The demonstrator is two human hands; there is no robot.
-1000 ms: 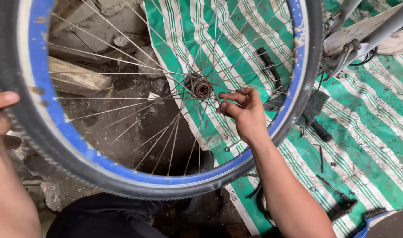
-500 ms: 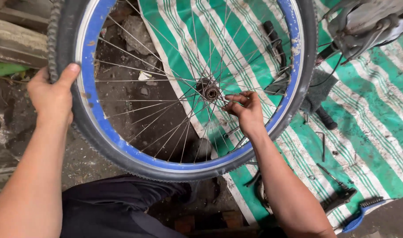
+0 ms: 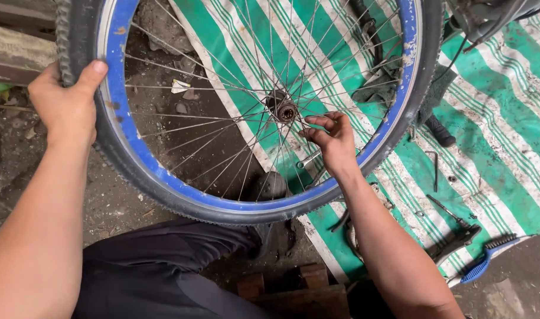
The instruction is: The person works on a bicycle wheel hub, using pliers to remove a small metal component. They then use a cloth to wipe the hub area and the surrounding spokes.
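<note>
**Fingers among the spokes, wheel held at one edge**

Below us is a dirt floor with a green-and-white striped plastic tarp spread over it, and on the tarp lie a blue-handled brush, a dark pair of pliers and a few slim metal tools. Held up over all this is the bicycle wheel with its blue rim and knobbly black tyre, roughly flat to our view, its metal hub near the middle of the picture.

Our left hand has a closed grip on the tyre and rim at the left edge, thumb over the blue rim. Our right hand reaches in through the thin steel spokes just beside the hub, fingertips pinched together; whether they pinch a spoke or some small part we cannot tell.

We judge the main risk to be the wheel turning or tipping, since only one hand holds it at the edge. If it rotates, the spokes could trap the right fingers against the hub. A small part slipping from the pinch would drop through the spokes onto dirt or tarp and be hard to find. The tyre could also swing into the grey bicycle frame at top right.
</note>
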